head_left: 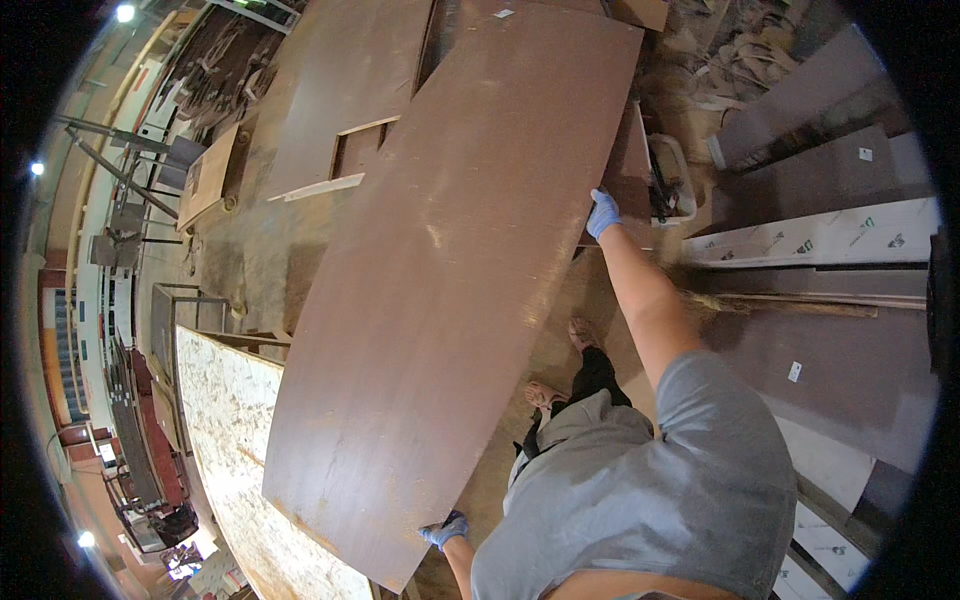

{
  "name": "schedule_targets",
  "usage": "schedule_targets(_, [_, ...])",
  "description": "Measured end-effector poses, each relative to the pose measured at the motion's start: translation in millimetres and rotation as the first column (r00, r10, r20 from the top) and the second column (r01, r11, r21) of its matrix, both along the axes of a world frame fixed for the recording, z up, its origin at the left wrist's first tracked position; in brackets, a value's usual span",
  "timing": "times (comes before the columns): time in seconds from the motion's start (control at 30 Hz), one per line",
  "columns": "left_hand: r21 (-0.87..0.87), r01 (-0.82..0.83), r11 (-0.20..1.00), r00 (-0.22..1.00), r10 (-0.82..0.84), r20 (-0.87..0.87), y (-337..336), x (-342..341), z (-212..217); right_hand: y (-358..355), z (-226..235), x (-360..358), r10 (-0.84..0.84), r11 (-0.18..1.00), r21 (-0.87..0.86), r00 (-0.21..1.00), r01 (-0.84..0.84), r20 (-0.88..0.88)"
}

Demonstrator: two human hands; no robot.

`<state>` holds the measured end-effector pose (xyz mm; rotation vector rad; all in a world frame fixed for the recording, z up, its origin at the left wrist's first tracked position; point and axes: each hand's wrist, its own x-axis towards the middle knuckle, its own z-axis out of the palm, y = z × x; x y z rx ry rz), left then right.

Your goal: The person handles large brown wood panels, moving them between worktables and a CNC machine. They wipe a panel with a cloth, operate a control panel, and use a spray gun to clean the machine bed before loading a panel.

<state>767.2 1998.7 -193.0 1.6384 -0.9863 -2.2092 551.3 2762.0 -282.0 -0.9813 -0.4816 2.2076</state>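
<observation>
In the head view, the gripping stage looks done: the left hand (443,530) grasps the large brown panel (430,280) by its edge near the lower corner, and the right hand (603,214) grasps the same long edge farther up. The panel slants in front of the person, overlapping a pale mottled board (220,400) and another brown sheet (345,75); whether it rests on either cannot be told, and release is not yet done.

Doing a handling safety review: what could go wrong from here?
The large brown panel is gripped along its near long edge, by the left hand and right hand, so it might twist or slip. If it drops on this side, the feet, in open-looking footwear, could be hit. Its lower-left end overlaps the pale patchy board in view and may scrape it.
</observation>
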Motion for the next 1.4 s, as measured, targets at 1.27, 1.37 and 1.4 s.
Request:
schedule_targets(1.27, [-0.599,0.670,0.438,0.728,-0.232,0.645,1.7,17.6,181.1,-299.2,159.7,122.5,0.813,0.569,-0.568,0.512,-0.595,0.277])
schedule_targets(1.37, [-0.469,0.528,0.708,0.849,-0.435,0.298,29.8,18.8,144.2,-289.2,163.8,122.0,0.824,0.566,-0.521,0.457,-0.639,0.334])
schedule_targets(1.4, [-0.389,0.487,0.782,0.873,-0.447,0.194,38.8,23.7,133.1,-280.5,163.2,119.8,0.838,0.546,-0.514,0.453,-0.662,0.306])
